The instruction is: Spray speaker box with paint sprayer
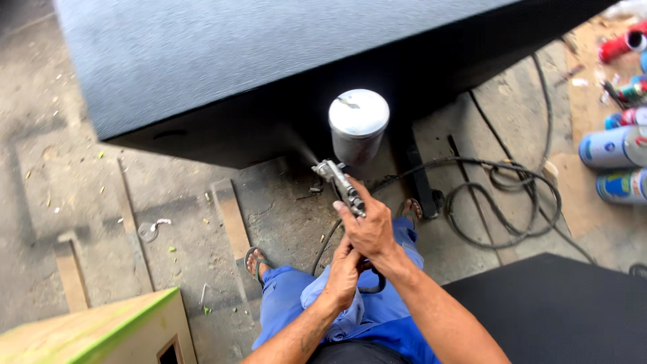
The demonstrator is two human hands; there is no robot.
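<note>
My right hand (368, 227) grips a metal spray gun (340, 183) with a round silver cup (358, 125) on top. The nozzle points up and left at the dark side of a large black panel (222, 64), and a faint mist leaves it. Just below, my left hand (345, 273) closes around the black hose (502, 195) under the gun's handle. I crouch in blue trousers, with sandalled feet (257, 259) on the concrete floor.
The hose loops in coils on the floor at the right. Several spray cans (614, 148) lie at the right edge. A second black panel (559, 310) sits lower right. A wooden box with a green edge (94, 330) is lower left. Wood strips (231, 216) lie on the floor.
</note>
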